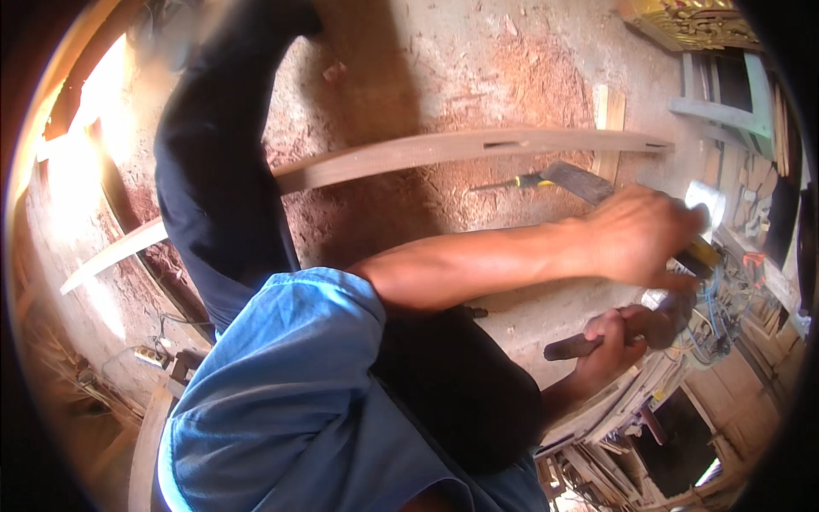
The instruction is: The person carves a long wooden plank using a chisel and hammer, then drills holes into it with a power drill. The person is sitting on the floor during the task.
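Both hands are gripping: the left hand [636, 235] is steadying what looks like a yellow-handled chisel [701, 254], while the right hand [610, 337] is wrapping a dark wooden mallet handle [572, 346] just below, poised for striking.

A blue short-sleeved shirt [281, 401] is worn, its cloth softly creased and its sleeve hem [341, 286] ended above the elbow, so that the forearm [478, 264] is left bare. Dark trousers [217, 171] are worn on the legs, plain and without any pattern. Both hands, the left hand [644, 235] and the right hand [610, 341], are left uncovered: 0 gloves, rings or watches are seen.
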{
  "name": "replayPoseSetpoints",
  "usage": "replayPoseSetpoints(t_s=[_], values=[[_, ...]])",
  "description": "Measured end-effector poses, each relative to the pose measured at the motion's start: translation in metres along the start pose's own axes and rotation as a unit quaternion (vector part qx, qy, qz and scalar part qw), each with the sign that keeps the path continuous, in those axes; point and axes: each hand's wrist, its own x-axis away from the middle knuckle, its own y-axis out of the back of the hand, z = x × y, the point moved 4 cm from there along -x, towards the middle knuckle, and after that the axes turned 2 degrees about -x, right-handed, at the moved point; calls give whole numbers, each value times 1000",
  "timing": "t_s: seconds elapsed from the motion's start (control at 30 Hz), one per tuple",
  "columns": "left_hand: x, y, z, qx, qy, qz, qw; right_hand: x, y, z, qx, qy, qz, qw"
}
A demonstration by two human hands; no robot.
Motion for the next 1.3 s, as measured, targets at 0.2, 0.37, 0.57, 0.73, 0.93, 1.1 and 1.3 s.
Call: replayPoseSetpoints(t_s=[0.2, 0.37, 0.57, 0.73, 0.93, 1.1, 1.3], values=[[13, 25, -12, -12, -131, -105, 986, 2, 42, -18, -115, 10, -12, 993], [24, 32, 18, -40, -12, -100, 994, 5, 13, -21, -135, -36, 18, 990], [39, 30, 62, -39, -35, -146, 988, 11, -6, -15, -105, -40, 50, 992], [34, 32, 78, -37, 38, -149, 987, 1, -15, 2, -106, -13, 49, 993], [25, 50, 75, 1, 66, -213, 975, -22, -25, 43, -96, 44, 63, 992], [26, 56, 74, 49, 89, -221, 970, -44, -30, 88, -72, 118, 89, 986], [29, 57, 73, 33, 99, -214, 971, -74, -66, 103, 198, 204, 126, 950]])
